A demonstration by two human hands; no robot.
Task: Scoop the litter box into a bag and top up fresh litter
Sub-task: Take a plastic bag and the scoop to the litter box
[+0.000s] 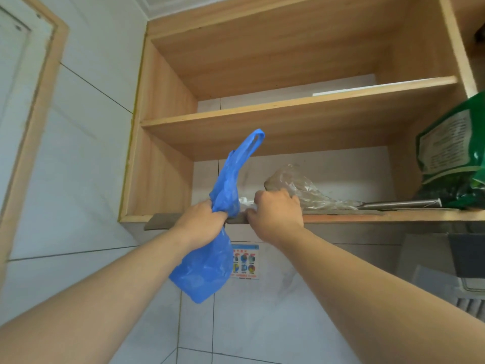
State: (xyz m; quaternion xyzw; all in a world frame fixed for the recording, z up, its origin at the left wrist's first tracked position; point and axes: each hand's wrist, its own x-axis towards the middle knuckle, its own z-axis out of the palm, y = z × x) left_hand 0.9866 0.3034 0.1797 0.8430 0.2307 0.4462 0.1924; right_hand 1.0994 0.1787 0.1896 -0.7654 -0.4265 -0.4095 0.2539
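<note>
While left hand [203, 219] grips blue bag [210, 264], right hand's [275, 214] grasp and green bag's [451, 153] label are unclear.

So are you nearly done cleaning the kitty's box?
Not nearly, only starting. Done: a blue bag is picked up, gripped in the left hand. In hand: the right hand reaches onto the bottom shelf, next to a clear bag. Left: all the scooping and topping up. No litter box shows here. The green bag might be litter, but I can't tell.

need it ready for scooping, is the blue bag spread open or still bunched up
Bunched up. The left hand grips the blue bag around its middle, squeezing it narrow; one handle sticks up, the bottom hangs crumpled.
</note>
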